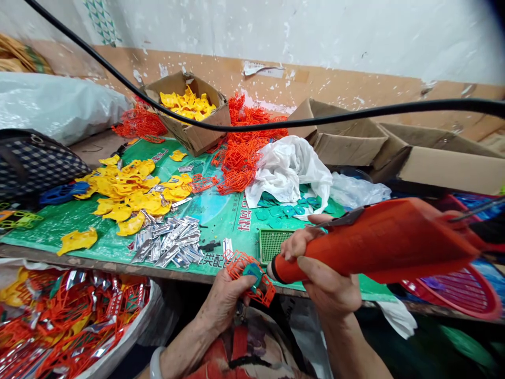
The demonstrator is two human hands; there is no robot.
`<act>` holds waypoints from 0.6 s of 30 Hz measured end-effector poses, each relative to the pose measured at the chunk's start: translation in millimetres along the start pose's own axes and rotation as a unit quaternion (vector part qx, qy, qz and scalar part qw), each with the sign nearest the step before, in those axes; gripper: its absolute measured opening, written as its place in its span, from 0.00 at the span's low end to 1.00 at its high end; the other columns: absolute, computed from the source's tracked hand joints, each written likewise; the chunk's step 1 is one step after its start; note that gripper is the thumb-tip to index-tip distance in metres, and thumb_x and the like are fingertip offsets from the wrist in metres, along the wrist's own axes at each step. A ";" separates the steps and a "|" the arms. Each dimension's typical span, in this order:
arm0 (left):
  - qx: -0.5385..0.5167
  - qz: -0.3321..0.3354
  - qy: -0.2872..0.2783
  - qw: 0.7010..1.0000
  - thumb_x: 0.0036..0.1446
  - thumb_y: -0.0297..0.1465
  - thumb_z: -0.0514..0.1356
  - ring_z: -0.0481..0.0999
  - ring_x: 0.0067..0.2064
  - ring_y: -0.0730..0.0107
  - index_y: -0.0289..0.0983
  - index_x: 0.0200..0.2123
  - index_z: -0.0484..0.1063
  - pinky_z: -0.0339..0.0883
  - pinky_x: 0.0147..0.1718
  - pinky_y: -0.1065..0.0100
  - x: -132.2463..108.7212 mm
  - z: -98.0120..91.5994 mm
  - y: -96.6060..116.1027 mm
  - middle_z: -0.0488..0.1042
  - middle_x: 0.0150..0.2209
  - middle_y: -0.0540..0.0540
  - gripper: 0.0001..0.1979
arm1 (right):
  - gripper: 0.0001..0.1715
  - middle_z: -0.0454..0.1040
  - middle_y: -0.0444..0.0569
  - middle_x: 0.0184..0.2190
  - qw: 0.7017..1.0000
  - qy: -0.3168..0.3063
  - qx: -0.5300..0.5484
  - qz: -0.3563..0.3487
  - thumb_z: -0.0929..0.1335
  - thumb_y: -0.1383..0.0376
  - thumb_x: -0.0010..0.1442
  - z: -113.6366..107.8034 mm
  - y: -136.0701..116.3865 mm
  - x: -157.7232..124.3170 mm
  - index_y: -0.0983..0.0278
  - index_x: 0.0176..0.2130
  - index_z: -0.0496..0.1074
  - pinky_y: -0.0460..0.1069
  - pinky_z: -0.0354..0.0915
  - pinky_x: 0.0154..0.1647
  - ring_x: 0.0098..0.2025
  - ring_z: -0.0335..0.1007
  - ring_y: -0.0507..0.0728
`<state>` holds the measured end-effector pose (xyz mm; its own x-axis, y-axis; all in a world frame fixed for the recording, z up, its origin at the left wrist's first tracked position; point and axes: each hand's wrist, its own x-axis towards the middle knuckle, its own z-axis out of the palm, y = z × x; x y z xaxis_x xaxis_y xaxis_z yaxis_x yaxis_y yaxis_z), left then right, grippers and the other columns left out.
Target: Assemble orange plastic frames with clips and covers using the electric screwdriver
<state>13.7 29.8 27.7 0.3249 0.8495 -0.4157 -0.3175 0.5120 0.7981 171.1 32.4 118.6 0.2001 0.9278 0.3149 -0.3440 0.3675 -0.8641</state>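
Note:
My left hand [224,297] is closed on an orange plastic lattice frame [268,296], its thumb pressing a teal plastic piece [253,273] against it. In my right hand [327,279] is a red electric screwdriver [379,242], gripped around its front half. The screwdriver's tip points left and meets or nearly meets the teal piece; I cannot tell whether it touches. Just behind the tip lies a green mesh tray [272,243]. Left of my hands is a pile of silver strips [169,245], with yellow plastic parts [134,189] beyond it.
A black cable [236,128] hangs across the view. Behind the table stand cardboard boxes [343,147], one holding yellow parts. Orange lattices [240,152] and a white cloth [292,163] lie at the back. A white sack of assembled pieces [145,321] stands front left; a red basket [469,295] is right.

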 end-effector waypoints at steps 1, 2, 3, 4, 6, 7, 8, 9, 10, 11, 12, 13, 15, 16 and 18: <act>0.003 0.000 -0.001 1.000 0.48 0.32 0.66 0.66 0.19 0.79 0.35 0.35 0.76 0.57 0.15 0.79 0.0 0.1 -0.1 0.74 0.23 0.52 0.09 | 0.27 0.71 0.38 0.27 1.000 -0.001 -0.006 0.002 0.72 0.67 0.52 -0.5 1.7 -0.9 0.54 0.49 0.64 0.53 0.67 0.35 0.28 0.69 0.53; 0.005 0.001 -0.002 1.000 0.49 0.31 0.66 0.65 0.19 0.79 0.35 0.34 0.76 0.56 0.15 0.79 0.1 0.2 -0.3 0.74 0.23 0.52 0.09 | 0.26 0.71 0.39 0.27 1.000 0.001 -0.014 0.003 0.72 0.67 0.51 -1.3 3.6 -1.8 0.55 0.49 0.64 0.53 0.67 0.36 0.28 0.69 0.54; 0.008 0.003 -0.002 1.000 0.49 0.31 0.66 0.64 0.18 0.80 0.34 0.34 0.76 0.56 0.15 0.79 0.1 0.4 -0.6 0.73 0.22 0.52 0.08 | 0.26 0.71 0.39 0.26 1.000 0.004 -0.023 0.004 0.73 0.66 0.51 -2.2 5.7 -2.7 0.55 0.48 0.65 0.54 0.67 0.36 0.28 0.69 0.54; 0.011 0.005 0.000 1.000 0.49 0.31 0.66 0.63 0.18 0.80 0.34 0.33 0.76 0.55 0.15 0.79 0.2 0.6 -0.8 0.72 0.22 0.52 0.08 | 0.26 0.70 0.39 0.26 0.999 0.007 -0.033 0.007 0.73 0.66 0.50 -3.3 7.9 -3.6 0.56 0.48 0.65 0.54 0.67 0.36 0.29 0.69 0.55; 0.011 0.009 0.010 1.000 0.48 0.32 0.66 0.63 0.19 0.79 0.34 0.33 0.76 0.55 0.15 0.78 0.2 1.0 -1.0 0.71 0.22 0.52 0.09 | 0.26 0.69 0.39 0.25 0.999 0.013 -0.045 0.014 0.73 0.65 0.50 -5.2 12.0 -4.9 0.57 0.48 0.65 0.55 0.67 0.36 0.29 0.69 0.55; 0.009 0.010 0.015 1.000 0.48 0.32 0.66 0.63 0.20 0.79 0.33 0.33 0.76 0.56 0.15 0.78 0.1 1.2 -0.8 0.71 0.22 0.52 0.09 | 0.26 0.69 0.39 0.25 0.999 0.014 -0.047 0.016 0.73 0.65 0.50 -5.8 13.6 -5.4 0.57 0.48 0.64 0.55 0.67 0.36 0.29 0.69 0.56; 0.007 0.011 0.018 1.000 0.48 0.32 0.66 0.64 0.20 0.79 0.33 0.32 0.76 0.56 0.15 0.78 -0.1 1.5 -0.4 0.70 0.22 0.52 0.09 | 0.27 0.69 0.39 0.25 0.999 0.015 -0.047 0.018 0.73 0.65 0.50 -6.1 14.4 -5.7 0.56 0.48 0.64 0.55 0.67 0.36 0.29 0.69 0.56; 0.006 0.012 0.018 1.000 0.47 0.32 0.66 0.64 0.20 0.78 0.33 0.32 0.76 0.57 0.16 0.78 -0.3 1.7 0.2 0.70 0.22 0.52 0.08 | 0.27 0.69 0.39 0.25 0.999 0.014 -0.046 0.018 0.73 0.65 0.50 -5.9 14.5 -5.7 0.56 0.49 0.64 0.55 0.67 0.36 0.29 0.69 0.56; 0.007 0.011 0.016 1.000 0.48 0.31 0.66 0.64 0.20 0.79 0.33 0.31 0.76 0.56 0.15 0.78 -0.5 2.0 1.0 0.70 0.22 0.52 0.08 | 0.28 0.69 0.39 0.25 0.999 0.010 -0.041 0.017 0.73 0.66 0.49 -5.4 13.5 -5.5 0.56 0.49 0.64 0.55 0.67 0.37 0.29 0.69 0.55; 0.010 0.008 0.012 1.000 0.48 0.31 0.66 0.64 0.20 0.79 0.33 0.32 0.76 0.56 0.15 0.78 -0.6 2.2 2.1 0.71 0.22 0.52 0.08 | 0.28 0.70 0.39 0.26 0.999 0.003 -0.033 0.015 0.73 0.66 0.50 -4.7 11.6 -4.8 0.56 0.49 0.64 0.55 0.67 0.37 0.29 0.69 0.55; 0.013 0.005 0.007 1.000 0.48 0.31 0.66 0.64 0.20 0.79 0.33 0.32 0.76 0.56 0.15 0.78 -0.6 2.5 3.1 0.72 0.22 0.52 0.08 | 0.28 0.70 0.39 0.26 1.000 -0.002 -0.021 0.012 0.73 0.67 0.50 -4.1 8.9 -3.7 0.56 0.49 0.63 0.55 0.67 0.37 0.29 0.69 0.55; 0.018 0.002 0.001 1.000 0.49 0.31 0.66 0.65 0.20 0.78 0.33 0.33 0.76 0.57 0.15 0.79 -0.4 2.8 4.2 0.73 0.23 0.51 0.08 | 0.28 0.71 0.39 0.27 1.000 -0.005 -0.008 0.010 0.72 0.67 0.50 -3.8 5.6 -2.0 0.55 0.49 0.63 0.54 0.67 0.37 0.29 0.69 0.54; 0.024 -0.004 -0.016 1.000 0.49 0.31 0.66 0.69 0.23 0.76 0.33 0.36 0.77 0.59 0.16 0.79 0.4 3.1 5.6 0.76 0.26 0.49 0.10 | 0.27 0.71 0.38 0.26 1.000 0.001 0.007 -0.004 0.72 0.67 0.50 -5.2 -1.6 3.2 0.56 0.49 0.64 0.53 0.67 0.35 0.27 0.68 0.53; 0.026 -0.007 -0.024 0.999 0.49 0.32 0.66 0.70 0.24 0.75 0.33 0.37 0.77 0.61 0.17 0.79 1.0 3.0 5.9 0.76 0.27 0.48 0.11 | 0.27 0.71 0.38 0.26 1.000 0.012 0.001 -0.015 0.72 0.67 0.50 -7.3 -4.6 6.7 0.56 0.49 0.64 0.53 0.67 0.34 0.27 0.68 0.53; 0.026 -0.011 -0.032 0.999 0.50 0.33 0.67 0.72 0.26 0.74 0.33 0.39 0.77 0.62 0.18 0.78 2.2 2.6 5.6 0.77 0.28 0.48 0.14 | 0.27 0.71 0.38 0.26 0.997 0.047 -0.040 -0.042 0.72 0.68 0.48 -14.3 -8.1 15.2 0.57 0.48 0.65 0.55 0.68 0.36 0.27 0.69 0.54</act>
<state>15.0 34.2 32.4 0.3880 0.8276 -0.4057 -0.2642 0.5215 0.8113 190.0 42.7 124.7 0.3113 0.8824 0.3529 -0.2493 0.4342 -0.8657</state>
